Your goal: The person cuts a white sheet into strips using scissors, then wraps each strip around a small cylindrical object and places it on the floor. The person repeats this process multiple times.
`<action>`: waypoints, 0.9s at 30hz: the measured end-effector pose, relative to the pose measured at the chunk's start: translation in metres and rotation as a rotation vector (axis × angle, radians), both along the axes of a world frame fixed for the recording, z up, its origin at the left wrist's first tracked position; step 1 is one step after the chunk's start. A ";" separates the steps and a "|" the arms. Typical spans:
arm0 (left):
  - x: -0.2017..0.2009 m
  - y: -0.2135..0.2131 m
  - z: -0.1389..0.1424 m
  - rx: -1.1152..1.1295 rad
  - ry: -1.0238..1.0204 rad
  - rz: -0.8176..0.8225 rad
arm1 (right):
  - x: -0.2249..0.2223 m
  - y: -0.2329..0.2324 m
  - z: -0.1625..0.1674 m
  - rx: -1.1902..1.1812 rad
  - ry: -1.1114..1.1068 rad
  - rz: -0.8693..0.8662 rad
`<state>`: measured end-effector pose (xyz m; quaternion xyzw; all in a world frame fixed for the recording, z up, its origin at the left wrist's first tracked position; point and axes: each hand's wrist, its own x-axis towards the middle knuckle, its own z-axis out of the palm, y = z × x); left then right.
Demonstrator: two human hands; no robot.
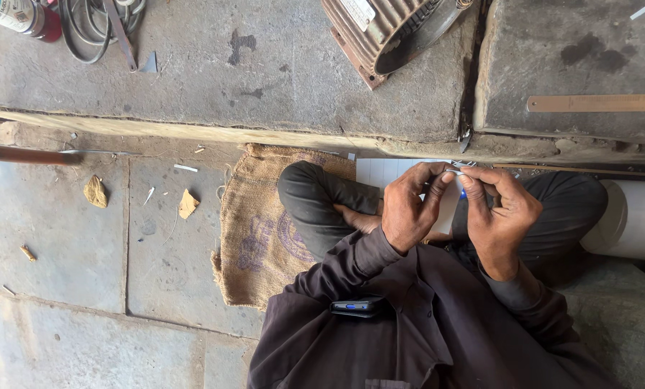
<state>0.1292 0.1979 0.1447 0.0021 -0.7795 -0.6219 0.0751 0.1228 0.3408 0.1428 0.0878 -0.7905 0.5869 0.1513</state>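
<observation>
Single head-worn view, looking steeply down over wearer's chest and crossed legs; left hand [407, 209] and right hand [501, 209] close below lens, stone floor [63, 245] beyond. No second view.

Soft, even daylight, no glare; faint shadow under the ribbed motor housing [387, 32], sharp focus there, slight stretching toward frame edges

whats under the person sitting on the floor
A brown woven burlap sack lies under the crossed legs, its left part showing on the grey stone floor. The rest is covered by the body.
</observation>
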 end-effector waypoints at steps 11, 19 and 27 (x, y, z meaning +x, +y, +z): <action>-0.001 -0.005 0.006 0.057 0.085 -0.055 | 0.001 0.004 -0.002 -0.057 -0.011 0.038; -0.014 -0.021 0.008 0.137 0.024 -0.224 | -0.002 0.010 -0.001 -0.004 0.008 0.038; -0.016 -0.025 -0.016 0.322 0.047 -0.099 | 0.002 0.013 -0.011 -0.257 -0.380 0.218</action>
